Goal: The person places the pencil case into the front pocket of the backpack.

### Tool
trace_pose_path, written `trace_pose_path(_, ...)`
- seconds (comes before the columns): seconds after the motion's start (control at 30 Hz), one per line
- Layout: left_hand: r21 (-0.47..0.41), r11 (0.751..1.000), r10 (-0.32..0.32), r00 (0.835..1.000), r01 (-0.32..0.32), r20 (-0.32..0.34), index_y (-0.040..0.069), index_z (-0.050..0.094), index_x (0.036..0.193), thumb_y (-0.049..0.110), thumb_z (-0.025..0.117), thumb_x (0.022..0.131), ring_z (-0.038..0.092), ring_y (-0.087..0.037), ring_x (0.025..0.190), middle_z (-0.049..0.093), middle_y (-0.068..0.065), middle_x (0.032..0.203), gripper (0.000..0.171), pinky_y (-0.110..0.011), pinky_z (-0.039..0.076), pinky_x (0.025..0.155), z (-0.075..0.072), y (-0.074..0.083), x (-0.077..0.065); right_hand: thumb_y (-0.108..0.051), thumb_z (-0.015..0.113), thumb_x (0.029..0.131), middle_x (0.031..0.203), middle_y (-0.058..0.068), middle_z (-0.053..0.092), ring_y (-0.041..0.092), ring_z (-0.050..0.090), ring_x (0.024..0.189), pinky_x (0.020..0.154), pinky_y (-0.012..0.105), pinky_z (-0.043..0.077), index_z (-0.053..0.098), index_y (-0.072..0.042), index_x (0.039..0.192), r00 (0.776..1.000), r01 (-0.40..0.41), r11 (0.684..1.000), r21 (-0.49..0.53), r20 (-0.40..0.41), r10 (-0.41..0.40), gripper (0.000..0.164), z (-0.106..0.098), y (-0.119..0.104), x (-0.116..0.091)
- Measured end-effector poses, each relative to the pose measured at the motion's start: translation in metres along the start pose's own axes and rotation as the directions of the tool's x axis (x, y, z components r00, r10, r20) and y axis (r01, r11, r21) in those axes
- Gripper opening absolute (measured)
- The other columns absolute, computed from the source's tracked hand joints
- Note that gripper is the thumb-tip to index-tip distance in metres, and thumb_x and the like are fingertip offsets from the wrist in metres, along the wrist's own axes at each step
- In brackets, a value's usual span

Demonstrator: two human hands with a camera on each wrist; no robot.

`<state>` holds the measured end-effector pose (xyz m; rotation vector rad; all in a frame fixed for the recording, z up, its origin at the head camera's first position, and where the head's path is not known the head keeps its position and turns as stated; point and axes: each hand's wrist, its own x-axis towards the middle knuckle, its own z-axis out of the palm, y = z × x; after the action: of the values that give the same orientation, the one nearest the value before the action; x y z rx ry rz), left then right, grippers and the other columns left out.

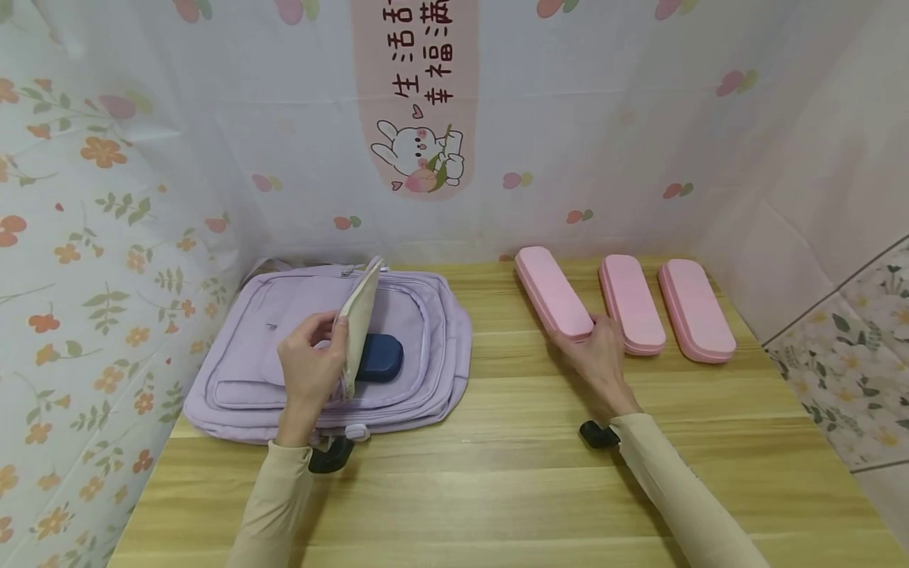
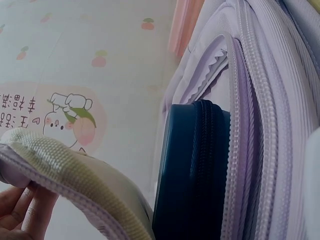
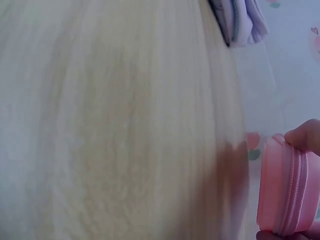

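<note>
A lavender backpack lies flat on the table at the left, its front pocket unzipped. My left hand pinches the edge of the pocket flap and holds it raised, pale lining showing. Inside the pocket sits a dark blue zippered case; the left wrist view shows the case's zipper side beside the pocket's zipper. On the right, my right hand grips the near end of the leftmost pink pencil case. In the right wrist view, thumb and fingers sit on opposite sides of this zippered case.
Two more pink cases, a middle one and a right one, lie side by side right of the held one. The wooden table meets a patterned cloth backdrop behind and a floral cloth at the left.
</note>
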<state>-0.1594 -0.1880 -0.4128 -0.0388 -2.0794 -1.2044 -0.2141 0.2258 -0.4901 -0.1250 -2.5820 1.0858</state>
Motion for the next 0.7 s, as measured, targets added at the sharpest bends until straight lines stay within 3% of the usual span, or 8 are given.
trace_pose_path(0.43,-0.031,0.999,0.017,1.0,-0.018,-0.025,-0.004,0.077,0.095,0.003,0.074,0.089,0.057,0.01,0.065,0.075,-0.018,0.077,0.01,-0.003,0.043,0.061,0.001,0.001,-0.001,-0.035,0.088,0.075,0.119,0.029,0.062,0.042,0.057,0.11,0.093,0.053,0.047,0.056,0.011,0.125,0.994,0.103,0.995,0.018,0.047,-0.103,0.075,0.001,-0.031,-0.007)
trace_pose_path(0.7,-0.033,0.999,0.022,1.0,-0.023,-0.021,-0.004,0.077,0.095,0.002,0.074,0.089,0.057,0.009,0.065,0.074,-0.018,0.077,0.009,-0.002,0.044,0.061,0.001,-0.001,-0.001,-0.031,0.086,0.074,0.121,0.029,0.062,0.041,0.057,0.111,0.094,0.052,0.049,0.057,0.011,0.127,0.976,0.181,0.982,0.045,0.119,-0.185,0.074,0.007,-0.053,-0.012)
